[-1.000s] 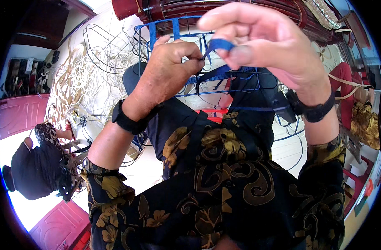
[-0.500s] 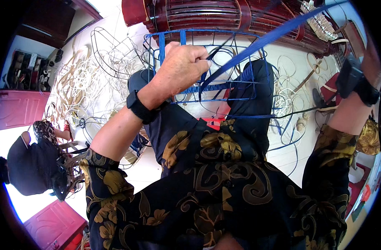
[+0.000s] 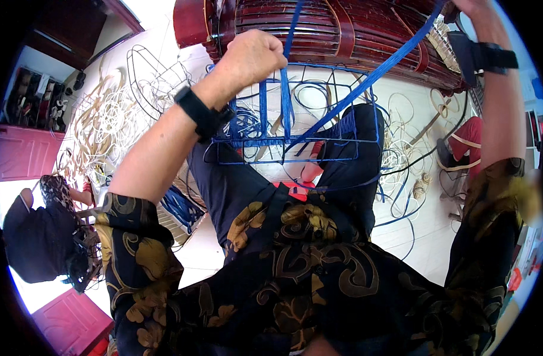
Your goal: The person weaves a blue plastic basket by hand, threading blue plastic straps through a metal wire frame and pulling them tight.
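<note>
A blue wire basket frame (image 3: pixel 342 141) rests across my thighs, with blue flat strips wound upright on its left part. My left hand (image 3: pixel 253 54) is closed at the frame's upper edge, its fingers pressed against an upright blue strip (image 3: pixel 287 98) that runs on above the frame. From the frame's near side a long blue band (image 3: pixel 375 74) rises taut to the upper right. It leads to my right hand (image 3: pixel 474 6), which is raised at the picture's top edge and partly cut off; its closed fingers barely show.
A dark red slatted bench (image 3: pixel 283 26) stands just beyond the frame. Tangled pale strips (image 3: pixel 114 110) cover the floor at left, with more loose coils (image 3: pixel 402 139) at right. Another person (image 3: pixel 40 237) sits at lower left. A bundle of blue strips (image 3: pixel 179 207) lies beside my left leg.
My right hand has swung inward and up to the top edge, bringing the band's upper end left. My left hand has risen slightly; the frame sits lower, and an upright strip now shows beside my fingers.
</note>
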A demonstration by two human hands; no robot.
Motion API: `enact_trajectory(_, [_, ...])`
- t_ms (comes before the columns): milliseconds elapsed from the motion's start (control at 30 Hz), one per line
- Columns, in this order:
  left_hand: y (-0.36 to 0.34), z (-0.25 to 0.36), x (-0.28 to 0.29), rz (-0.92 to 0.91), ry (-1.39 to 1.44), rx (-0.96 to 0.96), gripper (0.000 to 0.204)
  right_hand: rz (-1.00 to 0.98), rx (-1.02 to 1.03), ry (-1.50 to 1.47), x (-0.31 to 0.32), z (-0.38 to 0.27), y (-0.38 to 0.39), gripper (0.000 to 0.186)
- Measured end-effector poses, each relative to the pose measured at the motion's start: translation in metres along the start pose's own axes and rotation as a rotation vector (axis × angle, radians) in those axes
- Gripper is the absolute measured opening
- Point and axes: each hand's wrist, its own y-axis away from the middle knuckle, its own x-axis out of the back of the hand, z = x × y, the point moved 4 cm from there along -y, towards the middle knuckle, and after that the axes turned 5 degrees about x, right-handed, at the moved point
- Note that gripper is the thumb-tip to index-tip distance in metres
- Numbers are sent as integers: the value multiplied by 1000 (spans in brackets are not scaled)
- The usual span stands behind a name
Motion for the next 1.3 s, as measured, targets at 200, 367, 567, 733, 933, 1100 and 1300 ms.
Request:
enact_trajectory(200, [-26, -20, -1, -146, 194, 158, 24, -86, 683, 1007, -82, 27, 52, 30])
enact_trajectory(367, [-20, -26, 6, -180, 252, 218, 17, -370, 732, 755, -167, 76, 107, 15])
enact_trajectory(567, [-30, -23, 3, -229, 258, 270, 9, -503, 193, 516, -199, 128, 119, 17])
enact_trajectory(733, [-32, -25, 3, -240, 263, 261, 9, -575, -396, -98, -206, 142, 114, 21])
enact_trajectory(933, [-37, -47, 11, -246, 369, 264, 11, -530, -433, -229, -200, 155, 110, 21])
enact_trajectory(1100, [-29, -62, 23, -402, 284, 254, 20, -492, -436, -370, -188, 151, 113, 13])
enact_trajectory(1300, [-29, -57, 14, -491, 277, 181, 18, -516, -438, -451, -183, 161, 114, 13])
